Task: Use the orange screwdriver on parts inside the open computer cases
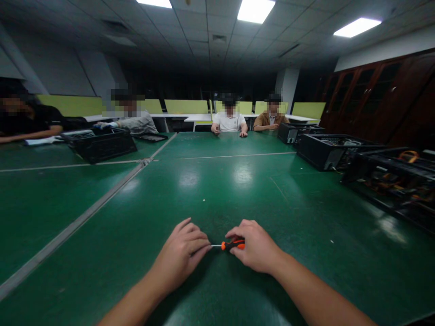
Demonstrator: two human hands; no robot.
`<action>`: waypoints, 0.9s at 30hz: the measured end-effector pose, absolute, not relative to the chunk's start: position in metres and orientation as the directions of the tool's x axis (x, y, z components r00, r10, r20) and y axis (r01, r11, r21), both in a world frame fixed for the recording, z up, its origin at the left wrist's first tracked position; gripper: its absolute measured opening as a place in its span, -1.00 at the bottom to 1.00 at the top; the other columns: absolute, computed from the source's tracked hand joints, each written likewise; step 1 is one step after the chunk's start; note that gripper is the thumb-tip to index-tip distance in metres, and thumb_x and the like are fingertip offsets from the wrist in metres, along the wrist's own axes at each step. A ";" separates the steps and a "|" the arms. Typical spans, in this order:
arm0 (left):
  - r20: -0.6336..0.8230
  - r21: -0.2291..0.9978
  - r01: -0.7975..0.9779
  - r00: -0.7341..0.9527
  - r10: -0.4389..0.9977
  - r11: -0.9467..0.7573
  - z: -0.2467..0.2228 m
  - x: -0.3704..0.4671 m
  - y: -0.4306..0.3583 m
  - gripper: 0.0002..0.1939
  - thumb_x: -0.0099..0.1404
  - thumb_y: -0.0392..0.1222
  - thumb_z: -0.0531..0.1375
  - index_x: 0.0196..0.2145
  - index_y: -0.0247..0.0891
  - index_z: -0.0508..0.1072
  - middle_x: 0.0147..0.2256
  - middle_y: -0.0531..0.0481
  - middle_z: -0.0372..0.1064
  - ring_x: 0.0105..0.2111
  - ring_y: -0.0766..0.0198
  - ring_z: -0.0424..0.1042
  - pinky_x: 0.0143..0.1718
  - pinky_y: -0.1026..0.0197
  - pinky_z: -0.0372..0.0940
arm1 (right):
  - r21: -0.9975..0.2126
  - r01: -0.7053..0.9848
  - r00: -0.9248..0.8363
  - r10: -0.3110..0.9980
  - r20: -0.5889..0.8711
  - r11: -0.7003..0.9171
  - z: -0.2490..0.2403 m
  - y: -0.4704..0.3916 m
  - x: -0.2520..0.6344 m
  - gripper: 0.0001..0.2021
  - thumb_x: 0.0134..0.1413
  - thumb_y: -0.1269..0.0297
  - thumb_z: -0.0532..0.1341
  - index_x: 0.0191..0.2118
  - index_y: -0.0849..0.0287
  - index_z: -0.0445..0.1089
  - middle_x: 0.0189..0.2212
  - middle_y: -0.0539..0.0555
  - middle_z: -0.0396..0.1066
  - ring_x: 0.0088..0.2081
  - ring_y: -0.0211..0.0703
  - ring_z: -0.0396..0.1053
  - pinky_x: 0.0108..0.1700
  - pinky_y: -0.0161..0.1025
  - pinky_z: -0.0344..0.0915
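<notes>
Just above the green table [217,199], a screwdriver [233,245] with an orange and black handle lies sideways between my hands. My right hand [256,246] is closed around the handle, thumb below and fingers above. The thin metal shaft points left, and its tip disappears at the fingertips of my left hand [185,249]. There the thumb and forefinger pinch the shaft's end, while the other fingers stretch forward.
Along the right side stand several black computer cases [335,149], the nearest with its wiring exposed. Another black case [98,144] is at the far left. A grey seam [102,199] crosses the table. Several people sit around the far side.
</notes>
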State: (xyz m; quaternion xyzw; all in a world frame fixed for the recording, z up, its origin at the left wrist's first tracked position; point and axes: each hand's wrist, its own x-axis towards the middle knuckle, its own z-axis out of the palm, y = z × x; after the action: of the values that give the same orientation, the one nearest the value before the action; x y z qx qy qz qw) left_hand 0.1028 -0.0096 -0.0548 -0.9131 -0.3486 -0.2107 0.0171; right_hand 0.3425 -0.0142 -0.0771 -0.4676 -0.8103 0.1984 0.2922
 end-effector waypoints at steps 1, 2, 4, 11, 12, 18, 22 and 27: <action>0.399 0.104 0.645 0.670 0.626 -0.757 -0.054 0.102 -0.009 -0.80 0.38 -0.20 0.16 -0.28 -0.07 0.60 -0.33 0.08 0.55 -0.27 0.25 0.43 0.22 -0.08 0.09 | -0.594 0.642 -0.404 0.872 0.276 0.485 -0.077 -0.013 0.342 -0.68 -0.07 0.39 0.39 -0.13 0.01 0.55 -0.31 0.04 0.47 -0.21 -0.08 0.38 -0.08 -0.16 0.29; 0.396 0.098 0.649 0.670 0.628 -0.754 -0.054 0.101 -0.009 -0.80 0.38 -0.20 0.15 -0.28 -0.06 0.60 -0.32 0.08 0.55 -0.27 0.25 0.43 0.22 -0.09 0.08 | -0.593 0.639 -0.412 0.869 0.273 0.490 -0.077 -0.013 0.342 -0.67 -0.08 0.40 0.39 -0.12 0.02 0.55 -0.32 0.03 0.48 -0.21 -0.08 0.39 -0.07 -0.16 0.29; 0.374 0.104 0.653 0.674 0.637 -0.751 -0.056 0.099 -0.007 -0.81 0.38 -0.19 0.16 -0.27 -0.06 0.60 -0.31 0.08 0.55 -0.26 0.24 0.43 0.21 -0.10 0.09 | -0.596 0.626 -0.403 0.863 0.305 0.503 -0.075 -0.014 0.342 -0.65 -0.07 0.42 0.38 -0.09 0.03 0.54 -0.30 0.03 0.48 -0.20 -0.10 0.38 -0.04 -0.18 0.27; 0.323 0.223 0.613 0.688 0.650 -0.758 -0.063 0.102 -0.007 -0.82 0.36 -0.22 0.18 -0.34 -0.11 0.59 -0.36 0.07 0.55 -0.29 0.25 0.44 0.12 0.02 0.17 | -0.597 0.531 -0.374 0.798 0.472 0.602 -0.071 -0.020 0.341 -0.66 -0.08 0.45 0.37 -0.10 0.08 0.54 -0.29 0.05 0.46 -0.18 -0.10 0.35 -0.04 -0.19 0.26; 0.321 0.226 0.618 0.683 0.656 -0.753 -0.063 0.103 -0.007 -0.82 0.36 -0.22 0.19 -0.33 -0.10 0.59 -0.35 0.08 0.55 -0.29 0.25 0.44 0.13 0.01 0.16 | -0.602 0.525 -0.371 0.798 0.476 0.602 -0.071 -0.020 0.342 -0.66 -0.08 0.45 0.37 -0.11 0.08 0.54 -0.28 0.05 0.46 -0.18 -0.10 0.35 -0.04 -0.19 0.26; 0.294 0.235 0.626 0.684 0.668 -0.744 -0.062 0.102 -0.008 -0.82 0.38 -0.21 0.18 -0.31 -0.09 0.59 -0.34 0.08 0.55 -0.27 0.24 0.43 0.13 -0.01 0.13 | -0.613 0.515 -0.365 0.800 0.476 0.599 -0.072 -0.019 0.341 -0.65 -0.08 0.46 0.36 -0.10 0.09 0.54 -0.29 0.05 0.46 -0.19 -0.11 0.36 -0.06 -0.19 0.27; 0.278 0.239 0.631 0.684 0.675 -0.738 -0.063 0.101 -0.007 -0.82 0.37 -0.22 0.18 -0.31 -0.10 0.60 -0.34 0.07 0.55 -0.27 0.23 0.43 0.13 -0.01 0.13 | -0.615 0.516 -0.363 0.803 0.472 0.596 -0.072 -0.019 0.340 -0.66 -0.09 0.47 0.36 -0.12 0.09 0.54 -0.30 0.05 0.46 -0.20 -0.11 0.37 -0.06 -0.19 0.27; 0.259 0.242 0.636 0.686 0.680 -0.733 -0.064 0.102 -0.005 -0.83 0.37 -0.22 0.18 -0.30 -0.10 0.60 -0.33 0.07 0.55 -0.26 0.23 0.43 0.16 -0.03 0.08 | -0.615 0.510 -0.367 0.799 0.477 0.601 -0.074 -0.019 0.341 -0.66 -0.09 0.48 0.37 -0.12 0.09 0.54 -0.29 0.05 0.47 -0.20 -0.11 0.37 -0.06 -0.19 0.27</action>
State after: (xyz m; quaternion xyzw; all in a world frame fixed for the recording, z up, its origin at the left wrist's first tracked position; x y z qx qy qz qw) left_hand 0.1018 -0.0054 -0.0640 -0.9157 -0.3592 -0.1674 -0.0664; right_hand 0.3410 -0.0186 -0.0744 -0.4060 -0.8056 0.1856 0.3895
